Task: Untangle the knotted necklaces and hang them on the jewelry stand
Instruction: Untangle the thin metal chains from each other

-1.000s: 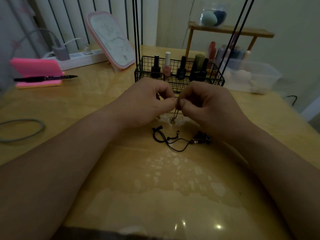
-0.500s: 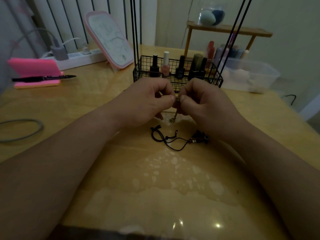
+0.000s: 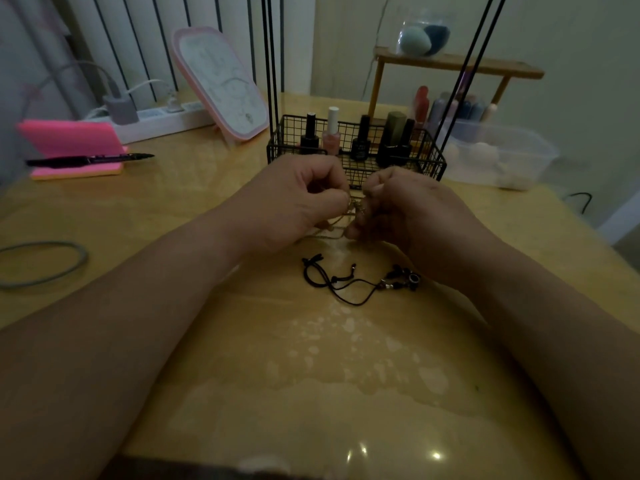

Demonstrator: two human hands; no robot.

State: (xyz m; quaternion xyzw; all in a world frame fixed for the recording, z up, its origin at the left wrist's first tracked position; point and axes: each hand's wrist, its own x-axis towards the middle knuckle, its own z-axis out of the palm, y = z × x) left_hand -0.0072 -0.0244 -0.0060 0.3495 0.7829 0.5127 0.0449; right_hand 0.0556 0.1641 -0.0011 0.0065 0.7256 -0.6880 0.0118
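Gold necklace (image 3: pixel 337 233) stretches sideways between left hand (image 3: pixel 298 202) and right hand (image 3: pixel 415 216), each grip pinching it.

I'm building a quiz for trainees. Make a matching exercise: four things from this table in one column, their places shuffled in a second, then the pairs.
Things:
1. thin chain
2. black cord necklace
3. black pen
4. pink nail polish bottle

Places:
A. inside the wire basket
B. lying loose on the table, just in front of the hands
C. pinched between the left hand and the right hand
D. on the pink notepad

Pairs: 1-C, 2-B, 3-D, 4-A
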